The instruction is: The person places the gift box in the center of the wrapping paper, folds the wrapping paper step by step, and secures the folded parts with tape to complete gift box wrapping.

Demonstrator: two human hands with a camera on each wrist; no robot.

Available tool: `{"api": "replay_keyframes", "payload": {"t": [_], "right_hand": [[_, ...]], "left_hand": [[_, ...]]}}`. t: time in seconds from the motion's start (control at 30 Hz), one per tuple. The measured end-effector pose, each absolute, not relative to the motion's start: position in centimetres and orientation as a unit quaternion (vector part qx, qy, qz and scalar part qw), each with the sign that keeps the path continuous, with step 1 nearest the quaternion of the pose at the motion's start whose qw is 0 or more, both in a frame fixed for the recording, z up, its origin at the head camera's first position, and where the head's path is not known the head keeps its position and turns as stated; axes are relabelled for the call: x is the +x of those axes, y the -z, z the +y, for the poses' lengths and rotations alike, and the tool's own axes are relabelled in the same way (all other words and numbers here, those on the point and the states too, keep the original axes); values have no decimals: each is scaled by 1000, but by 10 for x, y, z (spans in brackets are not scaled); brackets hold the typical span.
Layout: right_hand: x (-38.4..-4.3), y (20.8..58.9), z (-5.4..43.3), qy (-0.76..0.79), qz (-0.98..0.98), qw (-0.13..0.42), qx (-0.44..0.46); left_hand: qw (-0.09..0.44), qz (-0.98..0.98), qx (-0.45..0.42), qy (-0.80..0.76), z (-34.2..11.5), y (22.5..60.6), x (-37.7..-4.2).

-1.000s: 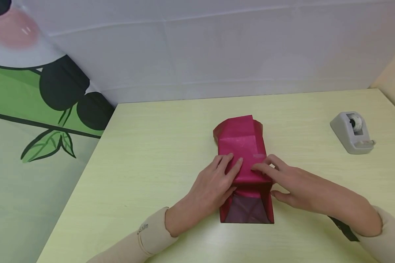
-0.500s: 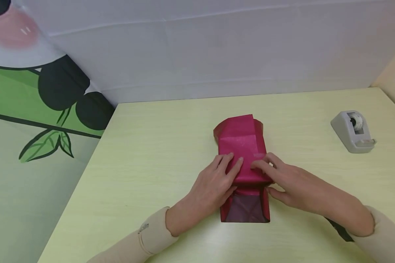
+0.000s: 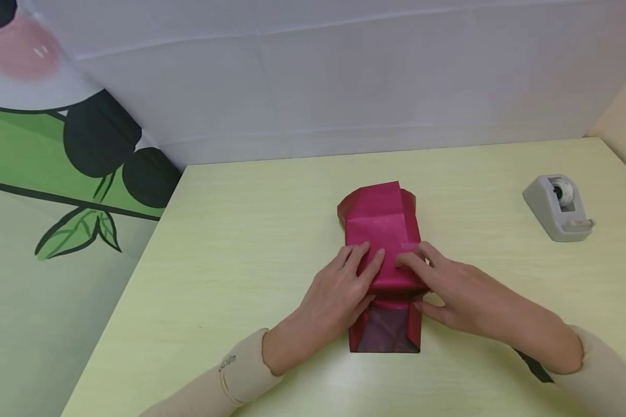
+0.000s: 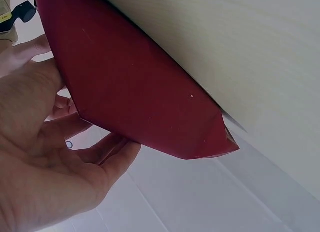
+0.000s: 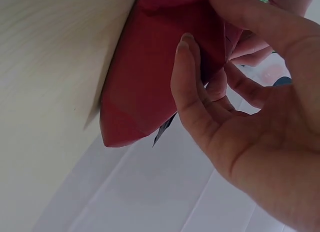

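Left hand [image 3: 336, 289], fingers spread, rests on an oblong, glossy crimson paper parcel [image 3: 377, 229]; right hand [image 3: 461, 292] grips its near-right edge. Beige fabric left sleeve [image 3: 251, 370] bears unreadable dark lettering [image 3: 227, 362].

The crimson wrapping [image 3: 378, 229], centre of the frame, looks like paper: smooth, with a soft satin sheen and crisp creases. In the left wrist view it shows a few pale specks. Its exposed underside [image 3: 387, 331], lower centre, is matt and dull purple-grey. A strip of tape [image 3: 410, 246] on it looks like thin, translucent film. The tabletop [image 3: 214, 249] has a pale, faintly streaked wood-look finish, slightly glossy at the bottom. At right, the dispenser [image 3: 545, 211] looks like matt grey plastic. The sleeves [image 3: 247, 365] are soft, matt cloth. Across the top, the white backdrop [image 3: 344, 87] is matt and lightly creased; whether cloth or plastic is unclear.
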State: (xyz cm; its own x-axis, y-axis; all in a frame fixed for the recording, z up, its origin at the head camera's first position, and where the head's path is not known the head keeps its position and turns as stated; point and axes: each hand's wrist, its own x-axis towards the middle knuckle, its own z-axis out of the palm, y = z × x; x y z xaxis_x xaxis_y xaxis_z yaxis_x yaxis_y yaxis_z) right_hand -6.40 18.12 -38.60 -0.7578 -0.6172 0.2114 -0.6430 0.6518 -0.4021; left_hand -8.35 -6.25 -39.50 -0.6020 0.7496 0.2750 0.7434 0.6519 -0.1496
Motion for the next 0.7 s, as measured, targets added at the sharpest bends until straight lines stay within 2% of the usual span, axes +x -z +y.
{"api": "replay_keyframes", "payload": {"t": [0.4,0.7], "right_hand": [[-61,382,170,-222,-909,73,346],[-60,380,170,-229,-905,78,350]], "left_hand": [[161,-893,-421,-8,-69,386,-80],[156,-895,-419,-13,-68,381,-75]]}}
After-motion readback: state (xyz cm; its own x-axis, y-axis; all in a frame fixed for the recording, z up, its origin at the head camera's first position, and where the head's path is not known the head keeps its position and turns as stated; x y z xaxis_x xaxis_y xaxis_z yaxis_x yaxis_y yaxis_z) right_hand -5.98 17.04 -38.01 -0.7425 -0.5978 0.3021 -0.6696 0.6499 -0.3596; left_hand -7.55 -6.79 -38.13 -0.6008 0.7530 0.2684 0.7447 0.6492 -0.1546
